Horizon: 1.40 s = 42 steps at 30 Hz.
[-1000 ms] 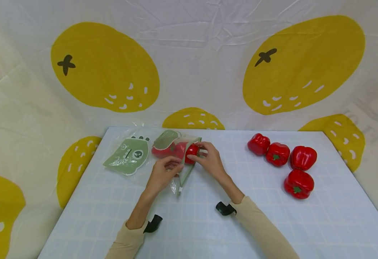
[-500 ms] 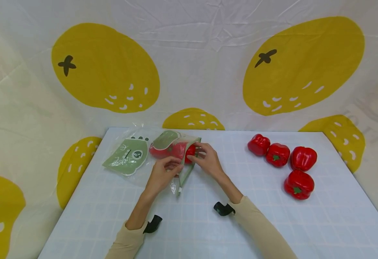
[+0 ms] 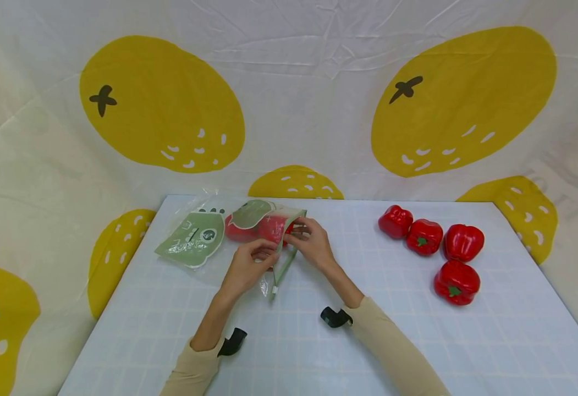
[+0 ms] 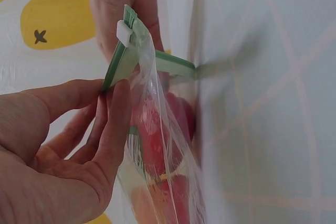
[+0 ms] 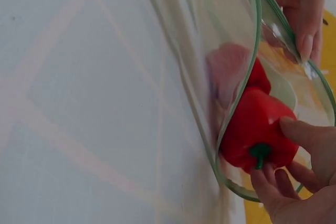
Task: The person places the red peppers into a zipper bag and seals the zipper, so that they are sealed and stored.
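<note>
My left hand [image 3: 249,264] pinches the green upper edge of a clear slider zip bag [image 4: 157,124] between thumb and fingers. The bag's mouth gapes toward the right, its white slider [image 4: 124,33] near the front end. My right hand [image 5: 299,171] holds a red bell pepper [image 5: 257,124] by its stem end, inside the mouth, thumb on its side and fingertips near the green stem. Deeper in the bag lies another red bell pepper [image 5: 257,80], touching the first. In the head view, the right fingers largely hide the held pepper's end.
Several loose red bell peppers [image 3: 424,236] sit in a cluster at the right of the table [image 3: 358,253]. Left of the held bag lies a clear bag with a green monster print [image 3: 197,239]. A fruit-patterned cloth [image 3: 308,110] hangs behind the table.
My right hand has moved left, pushing the bell pepper further into the bag. The contents have shifted left, and the printed bag has slid slightly left. My left hand has kept its hold.
</note>
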Each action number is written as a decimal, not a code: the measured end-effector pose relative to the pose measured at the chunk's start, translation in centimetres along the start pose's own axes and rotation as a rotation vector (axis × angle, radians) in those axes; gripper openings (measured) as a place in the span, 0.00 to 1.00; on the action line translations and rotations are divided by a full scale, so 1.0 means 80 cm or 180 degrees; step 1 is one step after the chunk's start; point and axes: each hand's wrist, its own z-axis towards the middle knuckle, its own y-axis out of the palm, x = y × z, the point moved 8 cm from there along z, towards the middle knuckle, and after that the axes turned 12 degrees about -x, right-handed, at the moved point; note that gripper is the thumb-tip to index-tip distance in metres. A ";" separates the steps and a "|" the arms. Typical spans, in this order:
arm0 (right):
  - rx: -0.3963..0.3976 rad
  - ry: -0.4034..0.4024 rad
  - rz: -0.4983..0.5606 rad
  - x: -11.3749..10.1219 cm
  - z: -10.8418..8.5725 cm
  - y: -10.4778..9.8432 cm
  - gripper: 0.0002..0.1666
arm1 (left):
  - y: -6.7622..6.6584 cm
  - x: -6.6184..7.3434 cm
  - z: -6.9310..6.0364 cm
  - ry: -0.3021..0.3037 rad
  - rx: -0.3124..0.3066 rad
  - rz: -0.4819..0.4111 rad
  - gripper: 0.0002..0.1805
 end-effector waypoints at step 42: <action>-0.0291 0.0201 0.0024 0.003 0.005 0.006 0.20 | 0.002 0.005 0.000 0.0065 -0.0116 0.0069 0.10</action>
